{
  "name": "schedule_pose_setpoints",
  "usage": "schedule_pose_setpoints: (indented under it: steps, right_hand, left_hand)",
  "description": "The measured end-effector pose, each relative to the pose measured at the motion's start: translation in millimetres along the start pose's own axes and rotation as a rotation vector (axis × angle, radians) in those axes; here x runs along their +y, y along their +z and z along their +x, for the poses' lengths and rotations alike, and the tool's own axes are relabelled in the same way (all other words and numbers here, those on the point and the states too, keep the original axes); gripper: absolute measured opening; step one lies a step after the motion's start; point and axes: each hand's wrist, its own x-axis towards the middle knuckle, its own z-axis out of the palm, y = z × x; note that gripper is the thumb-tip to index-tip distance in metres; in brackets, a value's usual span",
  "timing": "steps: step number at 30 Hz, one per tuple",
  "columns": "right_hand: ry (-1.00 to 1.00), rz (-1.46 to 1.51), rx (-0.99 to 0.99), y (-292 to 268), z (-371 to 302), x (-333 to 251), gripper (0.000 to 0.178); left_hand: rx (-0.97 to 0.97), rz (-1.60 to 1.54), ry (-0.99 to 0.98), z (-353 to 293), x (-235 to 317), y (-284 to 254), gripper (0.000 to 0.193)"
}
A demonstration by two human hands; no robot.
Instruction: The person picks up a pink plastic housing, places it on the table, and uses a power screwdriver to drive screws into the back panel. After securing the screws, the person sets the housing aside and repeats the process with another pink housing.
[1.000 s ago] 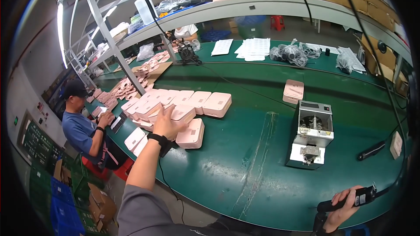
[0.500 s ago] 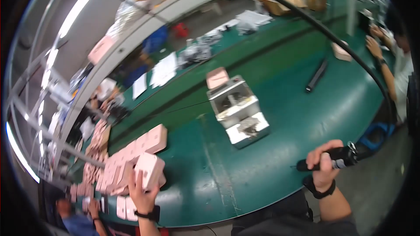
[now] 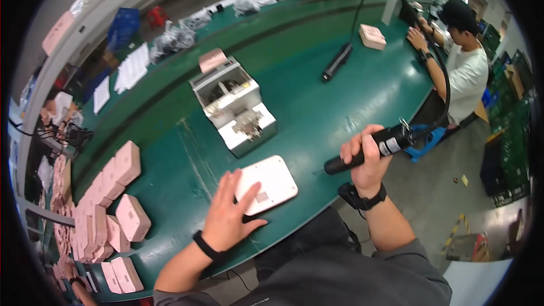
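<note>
My left hand is open, its fingers spread over the left edge of a flat pale pink plastic casing. The casing lies on the green bench with a small vent grille and corner holes showing upward. In my right hand is a black electric screwdriver, held almost level above the bench's front edge, its tip pointing left. A cable runs up from its rear end. Beyond the casing stands a grey and white screw feeder with an open top.
Stacked pink casings fill the left of the bench. A second black screwdriver hangs by a cord at the far side, near another pink casing. A person in a white shirt works at the right. Papers lie at the back.
My left hand has moved right from the pink stack, and a casing now lies flat under its fingers. The right hand still grips the screwdriver. The whole view has swung to the right.
</note>
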Motion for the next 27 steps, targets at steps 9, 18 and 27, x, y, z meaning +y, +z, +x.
schedule_pose_setpoints:
  steps: [9, 18, 27]
  right_hand:
    - [-0.023, -0.037, -0.089, -4, 11, 3, 0.014]
    - [-0.048, 0.023, -0.157, -5, -4, 4, 0.017]
    - [-0.062, -0.035, -0.303, -2, -3, 3, 0.019]
  left_hand:
    - [0.02, 0.001, 0.314, 91, 32, -104, 0.073]
    - [-0.299, 0.164, 0.385, 80, -3, 13, 0.075]
    - [-0.235, -0.06, 0.382, 79, -16, 5, 0.074]
